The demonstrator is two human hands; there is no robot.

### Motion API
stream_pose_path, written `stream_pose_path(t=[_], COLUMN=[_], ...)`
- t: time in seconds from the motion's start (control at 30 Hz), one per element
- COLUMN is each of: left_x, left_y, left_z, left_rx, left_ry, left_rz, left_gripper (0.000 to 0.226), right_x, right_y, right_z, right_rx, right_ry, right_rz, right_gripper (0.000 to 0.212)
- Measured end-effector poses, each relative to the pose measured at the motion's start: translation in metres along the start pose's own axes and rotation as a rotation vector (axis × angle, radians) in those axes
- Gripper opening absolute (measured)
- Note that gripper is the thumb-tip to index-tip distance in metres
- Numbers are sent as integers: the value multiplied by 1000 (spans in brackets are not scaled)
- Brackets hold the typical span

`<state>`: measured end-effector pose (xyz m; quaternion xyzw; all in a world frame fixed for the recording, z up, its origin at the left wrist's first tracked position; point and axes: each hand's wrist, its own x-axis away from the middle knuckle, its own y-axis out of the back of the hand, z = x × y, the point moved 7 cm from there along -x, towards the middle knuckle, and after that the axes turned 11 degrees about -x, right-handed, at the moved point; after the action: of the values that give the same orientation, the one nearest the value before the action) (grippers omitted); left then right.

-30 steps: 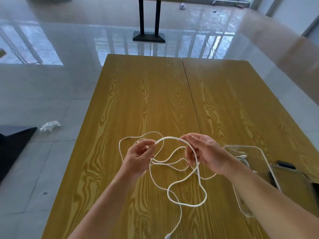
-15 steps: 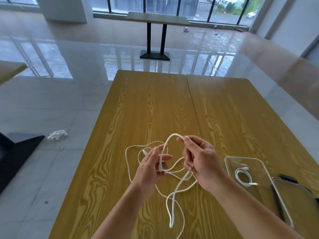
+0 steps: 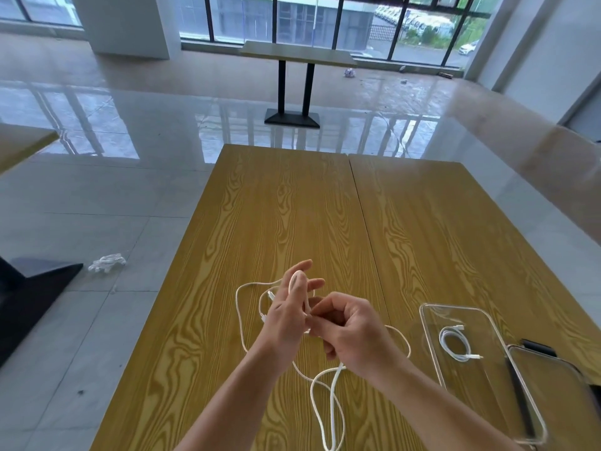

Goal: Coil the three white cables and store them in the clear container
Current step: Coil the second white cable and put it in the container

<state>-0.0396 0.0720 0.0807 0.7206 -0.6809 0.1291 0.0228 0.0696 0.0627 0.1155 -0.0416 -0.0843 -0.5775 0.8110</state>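
A long white cable (image 3: 331, 405) hangs in loose loops from both hands over the wooden table (image 3: 292, 216). My left hand (image 3: 289, 310) stands upright with fingers spread, and a turn of the cable runs around them. My right hand (image 3: 349, 333) pinches the same cable just beside the left palm. Another white cable (image 3: 242, 320) lies loose on the table behind my left hand. To the right sits the clear container (image 3: 432, 353), with one coiled white cable (image 3: 455, 343) lying inside it.
The container's clear lid (image 3: 553, 385) lies at the right edge beside a dark object (image 3: 536, 346). A second table (image 3: 297, 55) stands on the glossy floor beyond. A white scrap (image 3: 107, 262) lies on the floor left, near a black table base (image 3: 32, 281).
My left hand has opened and turned upright, and the cable now wraps around its fingers. My right hand has dropped lower and closer to the left palm. The view tilted up.
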Motion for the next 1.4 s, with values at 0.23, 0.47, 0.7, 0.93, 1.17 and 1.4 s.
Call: stream_pose_path(t=[0.23, 0.47, 0.7, 0.93, 1.17, 1.4], left_x=[-4, -22, -19, -16, -12, -6], left_y=[18, 50, 45, 38, 28, 13], left_z=[5, -10, -18, -10, 1, 4], left_rx=[149, 381, 245, 22, 78, 134], left_ry=[122, 178, 177, 153, 187, 151], left_rz=[-87, -51, 44, 43, 49, 170], left_gripper=[41, 35, 28, 34, 38, 47], right_x=[11, 30, 12, -12, -8, -5], right_y=[-9, -10, 11, 33, 17, 5], right_z=[-11, -33, -39, -24, -7, -8], right_rx=[51, 415, 791, 657, -133, -510], right_ry=[-91, -262, -383, -339, -334, -315], right_rz=[178, 500, 427, 85, 7, 85], right_gripper=[27, 33, 27, 24, 21, 33])
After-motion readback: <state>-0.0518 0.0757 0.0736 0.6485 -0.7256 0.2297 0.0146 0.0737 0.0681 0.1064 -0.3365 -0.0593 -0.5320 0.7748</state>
